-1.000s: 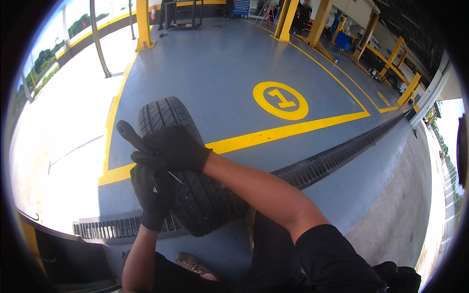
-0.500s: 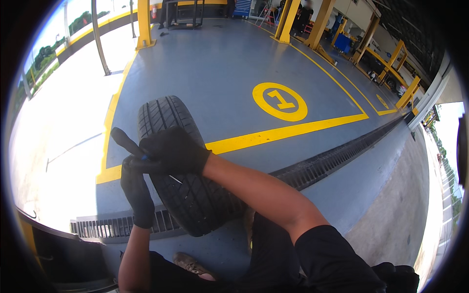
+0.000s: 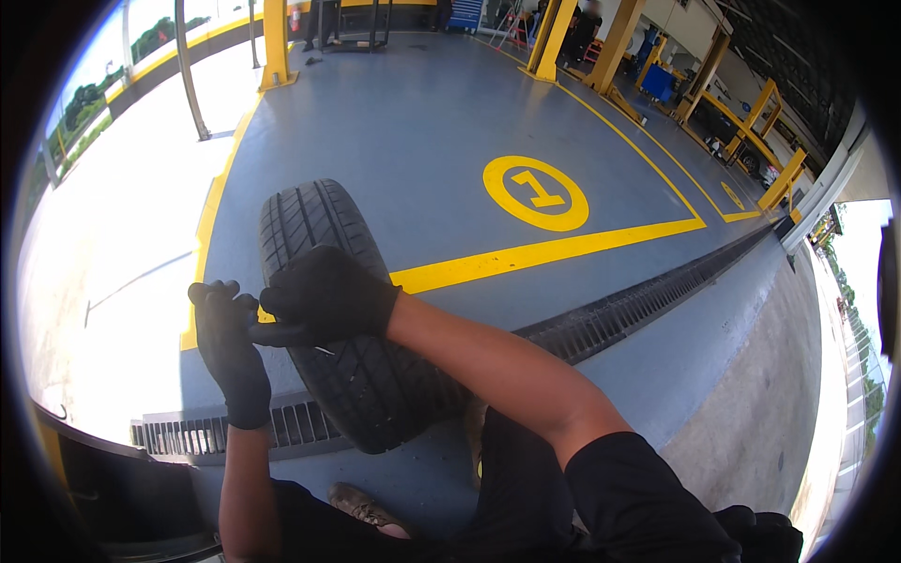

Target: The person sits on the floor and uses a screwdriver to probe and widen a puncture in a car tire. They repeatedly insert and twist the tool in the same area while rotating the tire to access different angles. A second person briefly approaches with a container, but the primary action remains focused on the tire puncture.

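A black car tyre [image 3: 324, 225] stands upright on its tread in front of me. My right hand [image 3: 328, 296], in a black glove, is closed across the tread. A thin pale metal tip [image 3: 324, 351] shows below it, seemingly part of a dark-handled tool like a screwdriver; the rest is hidden. Just to its left is my left hand [image 3: 230, 352], also gloved in black, beside the tyre. Its fingers are curled close to the right thumb, and whatever they hold is out of sight.
A drain grate [image 3: 648, 305] crosses the blue-grey floor behind the tyre's lower part. Yellow lines and a ringed yellow marking [image 3: 537, 192] lie beyond. Yellow lift posts [image 3: 275, 47] stand farther back. My shoe [image 3: 361, 507] is near the tyre's base.
My left hand has shifted left and up, its fingers now more curled. The dark handle that stuck out above the hands no longer shows, and less of the metal tip is visible.
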`<state>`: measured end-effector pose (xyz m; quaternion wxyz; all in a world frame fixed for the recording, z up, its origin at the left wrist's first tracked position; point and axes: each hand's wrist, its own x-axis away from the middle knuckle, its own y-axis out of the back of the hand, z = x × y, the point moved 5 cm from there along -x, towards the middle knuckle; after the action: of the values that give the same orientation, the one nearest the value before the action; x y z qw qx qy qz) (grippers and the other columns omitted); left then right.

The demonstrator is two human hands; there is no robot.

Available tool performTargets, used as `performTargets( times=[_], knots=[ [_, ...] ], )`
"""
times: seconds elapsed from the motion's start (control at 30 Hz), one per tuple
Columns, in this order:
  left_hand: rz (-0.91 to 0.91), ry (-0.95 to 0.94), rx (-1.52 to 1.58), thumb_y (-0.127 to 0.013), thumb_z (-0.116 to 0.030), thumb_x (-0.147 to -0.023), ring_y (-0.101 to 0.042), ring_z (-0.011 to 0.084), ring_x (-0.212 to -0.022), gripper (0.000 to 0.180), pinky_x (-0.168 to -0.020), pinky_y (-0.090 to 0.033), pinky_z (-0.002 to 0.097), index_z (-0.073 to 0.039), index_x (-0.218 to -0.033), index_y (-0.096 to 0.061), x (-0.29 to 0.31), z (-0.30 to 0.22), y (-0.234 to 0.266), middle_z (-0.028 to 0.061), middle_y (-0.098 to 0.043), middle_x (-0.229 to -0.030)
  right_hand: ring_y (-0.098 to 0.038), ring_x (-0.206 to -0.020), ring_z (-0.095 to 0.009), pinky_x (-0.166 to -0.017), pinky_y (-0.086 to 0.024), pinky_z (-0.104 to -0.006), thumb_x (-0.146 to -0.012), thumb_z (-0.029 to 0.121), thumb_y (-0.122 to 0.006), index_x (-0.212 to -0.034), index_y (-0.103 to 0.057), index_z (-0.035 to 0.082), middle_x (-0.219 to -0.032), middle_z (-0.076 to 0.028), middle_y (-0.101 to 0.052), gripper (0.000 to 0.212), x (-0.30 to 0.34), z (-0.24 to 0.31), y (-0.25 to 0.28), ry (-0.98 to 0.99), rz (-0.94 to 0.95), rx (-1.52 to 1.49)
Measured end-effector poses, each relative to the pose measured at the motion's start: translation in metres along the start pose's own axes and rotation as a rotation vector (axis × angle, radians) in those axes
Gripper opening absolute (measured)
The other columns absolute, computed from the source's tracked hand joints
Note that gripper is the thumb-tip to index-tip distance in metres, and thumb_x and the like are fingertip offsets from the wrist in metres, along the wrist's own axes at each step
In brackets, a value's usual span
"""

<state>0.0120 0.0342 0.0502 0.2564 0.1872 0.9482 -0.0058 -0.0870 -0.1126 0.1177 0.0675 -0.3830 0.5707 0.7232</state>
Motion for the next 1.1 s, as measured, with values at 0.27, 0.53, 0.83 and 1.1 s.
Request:
performTargets(
  times=[0.27,0.53,0.83,1.1],
  knots=[
    [-0.221,0.044,0.32,-0.053,-0.028,-0.106,-0.055,0.0146,-0.096,0.049,-0.089,-0.048,0.0316,-0.004,-0.147,-0.045,-0.018,0.022,0.042,0.0096,-0.054,-0.126,-0.064,-0.059,-0.03,-0.058,-0.049,-0.0428,-0.096,0.032,-0.065,-0.077,-0.068,0.007,-0.063,-0.013,-0.063,0.031,0.002,-0.028,0.008,-0.34,-0.432,0.0],
    [-0.271,-0.701,-0.838,-0.045,-0.021,-0.11,-0.044,0.0067,-0.068,0.024,-0.059,-0.038,0.0214,-0.003,-0.124,-0.052,-0.005,-0.053,0.003,0.0018,-0.052,-0.086,-0.065,-0.064,-0.035,-0.062,-0.051,-0.0474,-0.096,0.033,-0.063,-0.081,-0.07,0.007,-0.07,-0.015,-0.067,0.03,0.008,-0.035,0.003,-0.371,-0.328,-0.026],
    [-0.12,-0.103,0.632,-0.037,-0.026,-0.113,-0.032,0.0078,-0.042,0.032,-0.038,-0.03,0.0228,-0.012,-0.085,-0.046,-0.048,-0.144,-0.021,-0.0008,-0.041,-0.065,-0.067,-0.066,-0.035,-0.063,-0.052,-0.0475,-0.095,0.032,-0.064,-0.081,-0.069,0.008,-0.07,-0.015,-0.067,0.029,0.003,-0.033,-0.006,-0.358,-0.307,-0.023],
    [-0.098,-0.022,0.707,-0.039,-0.031,-0.106,-0.034,0.0118,-0.042,0.034,-0.039,-0.03,0.0267,-0.013,-0.079,-0.048,-0.047,-0.114,-0.002,0.0007,-0.043,-0.061,-0.06,-0.056,-0.036,-0.058,-0.046,-0.0454,-0.095,0.032,-0.064,-0.073,-0.064,0.003,-0.061,-0.017,-0.058,0.036,0.002,-0.046,0.01,-0.604,-0.314,-0.359]
  ],
)
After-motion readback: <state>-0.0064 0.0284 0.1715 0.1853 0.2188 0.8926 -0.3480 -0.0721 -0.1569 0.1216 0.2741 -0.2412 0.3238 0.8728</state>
